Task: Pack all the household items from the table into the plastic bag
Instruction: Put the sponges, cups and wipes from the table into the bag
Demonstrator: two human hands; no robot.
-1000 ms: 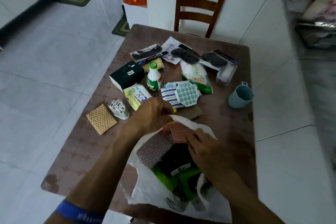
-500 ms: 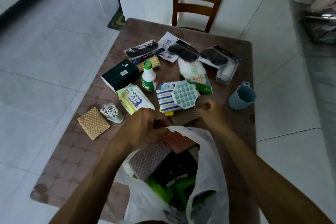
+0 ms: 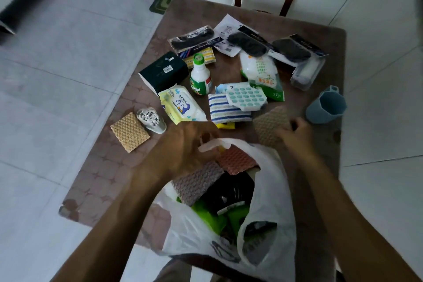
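Gripping: plastic bag (image 3: 270, 190) rim is pinched by left hand (image 3: 183, 144) | brown sponge pad (image 3: 271, 125) is grasped by right hand (image 3: 295, 130) on desk (image 3: 109, 167)

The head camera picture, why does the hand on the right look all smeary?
In the head view, the right hand is motion-blurred where it grips the tan waffle-textured sponge cloth; the left hand, holding the white plastic bag, is slightly soft; the dark green box looks sharp; the room is dim.

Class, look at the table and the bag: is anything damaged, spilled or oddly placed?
Nothing is spilled. The table's near-left corner looks worn or chipped. The cup lies tipped on its side near the right edge.
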